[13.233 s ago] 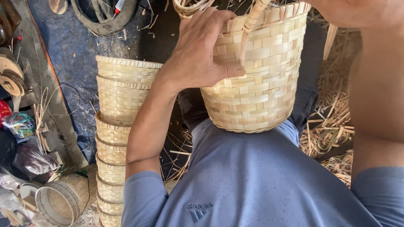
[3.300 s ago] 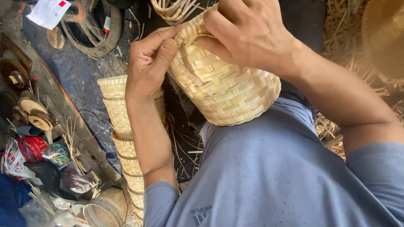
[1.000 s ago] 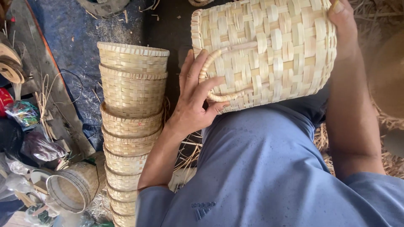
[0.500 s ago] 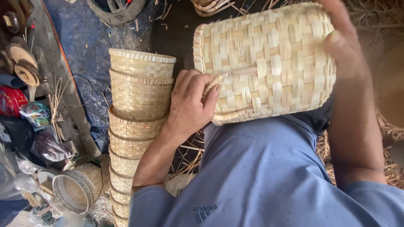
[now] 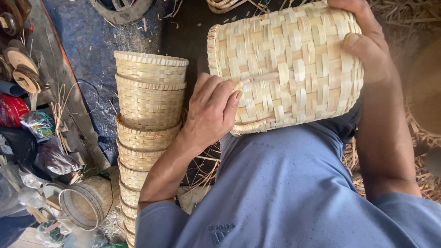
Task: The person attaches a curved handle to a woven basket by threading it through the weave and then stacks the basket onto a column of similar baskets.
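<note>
A woven bamboo basket (image 5: 289, 69), held upright by its base some thirteen seconds ago, now lies on its side above the worker's lap, its open rim turned toward the stack of finished baskets (image 5: 147, 133). The left hand (image 5: 213, 110), which three seconds back gripped the rim, has slid down to the basket's flank, fingertips pressed at the thin handle strip (image 5: 259, 78). The right hand (image 5: 367, 43) has shifted from the top of the basket to clasp its base end.
</note>
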